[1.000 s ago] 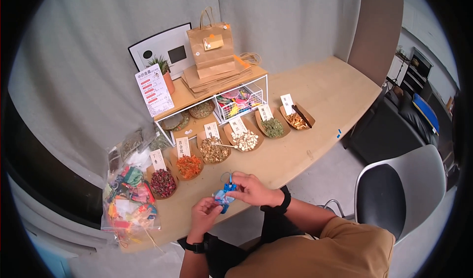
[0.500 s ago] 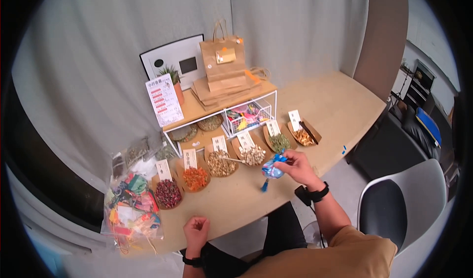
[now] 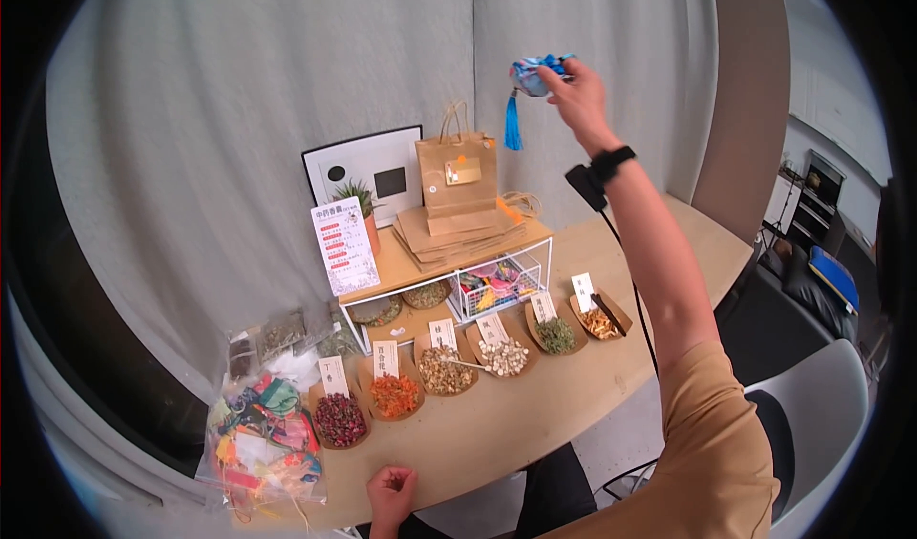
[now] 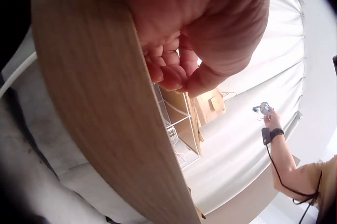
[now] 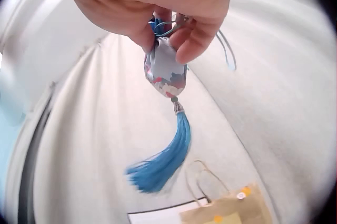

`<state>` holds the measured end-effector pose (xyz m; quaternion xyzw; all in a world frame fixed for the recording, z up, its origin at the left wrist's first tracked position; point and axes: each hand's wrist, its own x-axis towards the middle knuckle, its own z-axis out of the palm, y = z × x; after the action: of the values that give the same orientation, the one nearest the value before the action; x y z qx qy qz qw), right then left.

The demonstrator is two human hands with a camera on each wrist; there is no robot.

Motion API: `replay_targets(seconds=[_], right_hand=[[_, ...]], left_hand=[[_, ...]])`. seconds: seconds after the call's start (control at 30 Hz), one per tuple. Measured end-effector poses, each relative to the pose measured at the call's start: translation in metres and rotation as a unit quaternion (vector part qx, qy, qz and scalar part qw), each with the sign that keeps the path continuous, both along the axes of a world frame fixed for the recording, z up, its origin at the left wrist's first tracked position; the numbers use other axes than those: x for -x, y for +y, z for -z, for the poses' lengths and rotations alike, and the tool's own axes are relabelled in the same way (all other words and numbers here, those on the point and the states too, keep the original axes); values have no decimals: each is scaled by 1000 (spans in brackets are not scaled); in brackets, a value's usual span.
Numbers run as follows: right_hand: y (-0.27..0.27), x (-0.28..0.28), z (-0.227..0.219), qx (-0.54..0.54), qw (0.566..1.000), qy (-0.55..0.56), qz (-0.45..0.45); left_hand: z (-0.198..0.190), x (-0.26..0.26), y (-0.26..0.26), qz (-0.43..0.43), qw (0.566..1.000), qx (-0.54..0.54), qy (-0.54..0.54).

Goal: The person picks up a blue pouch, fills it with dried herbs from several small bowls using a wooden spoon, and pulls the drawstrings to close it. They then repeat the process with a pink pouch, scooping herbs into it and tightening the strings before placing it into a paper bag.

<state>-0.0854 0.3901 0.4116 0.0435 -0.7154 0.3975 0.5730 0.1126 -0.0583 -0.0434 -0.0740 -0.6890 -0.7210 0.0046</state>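
High in front of the grey curtain, my right hand (image 3: 579,100) pinches the gathered neck of a blue patterned pouch (image 3: 531,77). A blue tassel (image 3: 513,124) hangs below it. The right wrist view shows the thumb and fingers of the hand (image 5: 158,8) around the neck of the pouch (image 5: 166,68), with thin cord loops beside them and the tassel (image 5: 166,161) swung to one side. My left hand (image 3: 392,496) is at the table's front edge, fingers loosely curled and holding nothing; in the left wrist view the hand (image 4: 195,29) is beside the wooden edge (image 4: 110,97).
Paper trays of dried herbs with cards, such as red buds (image 3: 340,420) and orange petals (image 3: 394,396), line the table (image 3: 535,424). Behind them stands a shelf with paper bags (image 3: 458,181) and a wire basket (image 3: 497,286). A plastic bag of colourful pouches (image 3: 277,434) lies left, a chair (image 3: 821,405) right.
My left hand has let go of the pouch and moved to the table edge. My right hand has lifted the pouch up and away, above the paper bags. The head view has shifted.
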Motion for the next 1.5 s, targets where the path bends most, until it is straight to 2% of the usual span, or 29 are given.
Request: replay_targets(seconds=[0.1, 0.17, 0.2, 0.27, 0.4, 0.47, 0.57, 0.67, 0.77, 0.87, 0.97, 1.17, 1.27, 1.3, 1.33, 1.4, 1.47, 1.5], right_hand=[[10, 72, -1, -35, 994, -9, 104], [4, 94, 5, -60, 989, -40, 125], [-1, 105, 9, -72, 987, -55, 136], [-1, 129, 20, -93, 983, -81, 136], [-1, 154, 37, -116, 965, -211, 108], [-1, 161, 40, -153, 934, -302, 117], [-11, 155, 43, -146, 906, -393, 60], [-13, 162, 51, -193, 887, -413, 71], [-11, 165, 62, -199, 901, -381, 66], [-6, 168, 67, -159, 920, -353, 54], [-5, 162, 66, -149, 932, -331, 16], [-12, 151, 69, -160, 953, -250, 64], [-19, 144, 66, -177, 955, -199, 131], [-19, 147, 74, -137, 980, -95, 108], [-15, 150, 75, -120, 987, -56, 92], [-55, 90, 67, -91, 996, -11, -4], [-86, 33, 76, -108, 978, 107, -142], [-114, -14, 82, -149, 954, 169, -196]], left_hand=[[9, 1, -2, -3, 1000, 7, 7], [16, 3, -5, -14, 1000, 12, 12], [9, 1, -5, -23, 998, 49, 26], [-13, -9, -2, -43, 990, 124, 54], [-11, -7, -2, -29, 995, 73, 60], [-7, -6, -1, -34, 996, 61, 54], [-19, -9, 3, -28, 999, 22, 41], [-21, -9, 3, -31, 999, 24, 28], [-25, -10, 3, -35, 997, 46, 44], [-17, -8, 1, -27, 998, 47, 43], [-23, -8, 2, -25, 997, 45, 52], [-2, -3, -3, -17, 1000, 7, 10], [-2, -1, -2, -26, 996, 77, 47], [-2, -1, -3, -26, 995, 89, 40], [-9, -3, -3, -25, 996, 77, 38], [-11, -4, -2, -18, 999, 36, 25], [-8, -4, -2, -11, 1000, 4, 9], [-7, -3, -1, -8, 1000, 3, 7]])
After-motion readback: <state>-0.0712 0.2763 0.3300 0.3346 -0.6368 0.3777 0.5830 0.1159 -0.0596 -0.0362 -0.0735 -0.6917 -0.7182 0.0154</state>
